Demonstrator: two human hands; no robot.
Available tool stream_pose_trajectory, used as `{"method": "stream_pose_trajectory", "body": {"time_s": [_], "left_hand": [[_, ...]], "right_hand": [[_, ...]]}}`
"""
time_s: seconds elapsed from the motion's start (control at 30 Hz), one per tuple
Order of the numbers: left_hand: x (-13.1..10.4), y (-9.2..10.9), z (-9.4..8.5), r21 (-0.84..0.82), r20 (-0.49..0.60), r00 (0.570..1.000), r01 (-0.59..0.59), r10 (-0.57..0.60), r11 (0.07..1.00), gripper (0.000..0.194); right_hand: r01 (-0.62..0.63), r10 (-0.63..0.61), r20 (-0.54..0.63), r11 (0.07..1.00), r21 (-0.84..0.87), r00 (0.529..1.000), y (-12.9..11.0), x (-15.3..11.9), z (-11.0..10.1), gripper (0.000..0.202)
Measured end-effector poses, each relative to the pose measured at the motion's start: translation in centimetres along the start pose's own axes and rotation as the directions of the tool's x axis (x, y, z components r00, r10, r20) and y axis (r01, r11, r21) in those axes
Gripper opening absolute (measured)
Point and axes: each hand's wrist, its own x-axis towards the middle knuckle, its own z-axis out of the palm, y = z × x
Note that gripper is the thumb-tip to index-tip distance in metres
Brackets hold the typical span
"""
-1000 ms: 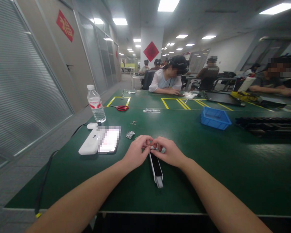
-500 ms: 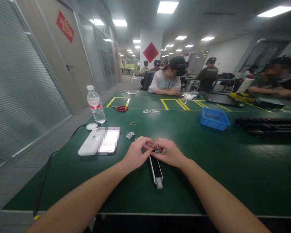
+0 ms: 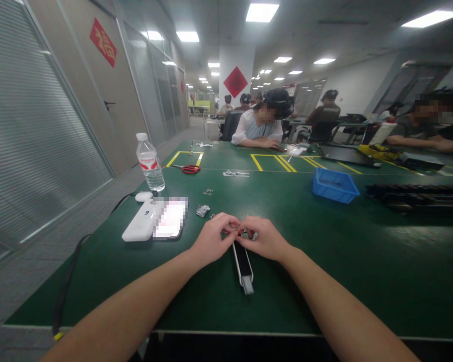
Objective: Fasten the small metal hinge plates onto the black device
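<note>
A long, narrow device (image 3: 243, 262), black on top with a white rim, lies on the green table with a grey tab at its near end. My left hand (image 3: 216, 236) meets my right hand (image 3: 263, 236) at the device's far end. Both hands are closed, thumbs and fingertips pinched together. The fingers cover that end, and whatever small piece they grip cannot be made out. Just beyond my left hand sit a small silvery metal part (image 3: 203, 210) and several tiny pieces (image 3: 208, 191).
At left are a water bottle (image 3: 151, 166), a white case (image 3: 138, 226), a lit phone (image 3: 170, 218) and a white earbud-case-like object (image 3: 144, 196). Red-handled scissors (image 3: 191, 169) lie farther back. A blue bin (image 3: 335, 186) and dark strips (image 3: 419, 198) are at right. A person (image 3: 260, 123) sits opposite.
</note>
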Motion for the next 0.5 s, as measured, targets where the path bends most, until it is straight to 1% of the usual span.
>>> {"method": "stream_pose_trajectory", "body": {"time_s": [0.33,0.5], "left_hand": [[0.11,0.29,-0.32,0.010,0.027,1.000,-0.014,0.013,1.000,0.016],[0.29,-0.17,-0.56,0.115,0.043,0.997,-0.067,0.063,0.991,0.017]], "right_hand": [[-0.001,0.001,0.007,1.000,0.006,1.000,0.13,-0.03,0.03,0.001],[0.011,-0.012,-0.010,1.000,-0.011,1.000,0.26,-0.03,0.14,0.003]]}}
